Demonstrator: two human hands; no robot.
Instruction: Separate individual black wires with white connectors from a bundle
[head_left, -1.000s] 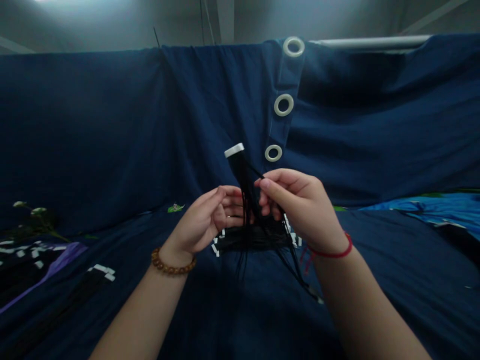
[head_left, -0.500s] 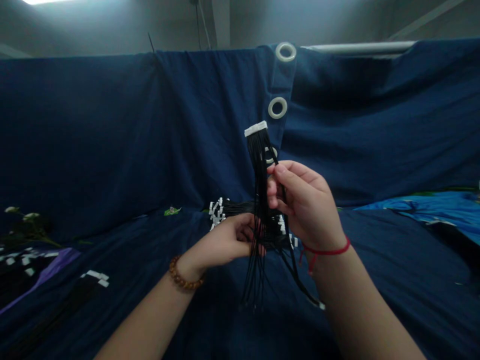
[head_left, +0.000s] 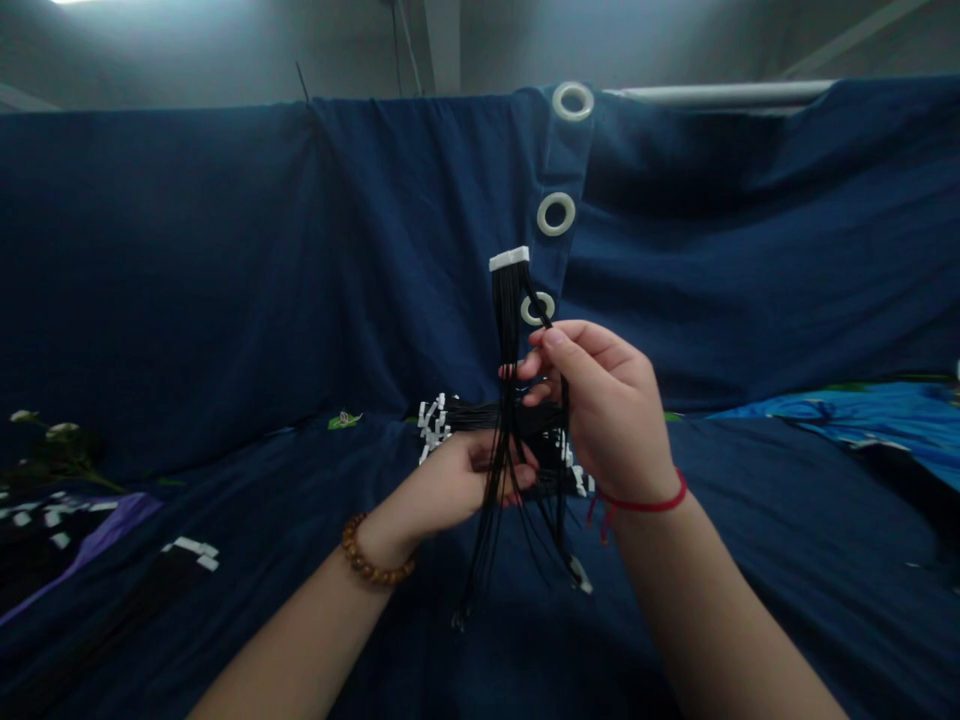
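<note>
**Hands and wires:** A black wire harness (head_left: 507, 420) is held upright at centre, with its white connector (head_left: 510, 259) uppermost and its loose ends hanging toward the near side. The right hand (head_left: 600, 405) is raised, with thumb and forefinger pressed together in a pinch on a wire strand (head_left: 541, 316) just below the connector. The left hand (head_left: 450, 480) is lower, its fingers curled and close together at the hanging wires; whether the wires are gripped cannot be told. A wooden bead bracelet (head_left: 375, 553) is worn on the left wrist and a red cord (head_left: 637, 506) on the right. A 2nd black wire bundle (head_left: 480, 418) with white connectors (head_left: 433, 425) lies crosswise behind the hands.

**Surroundings:** Dark blue cloth (head_left: 225, 250) covers the far side and the surface below. 3 grommets (head_left: 556, 213) are set in it, at far centre. Blue fabric (head_left: 870, 420) lies at far right. An artificial plant (head_left: 52, 445) and a purple strip (head_left: 97, 520) lie at left.
</note>
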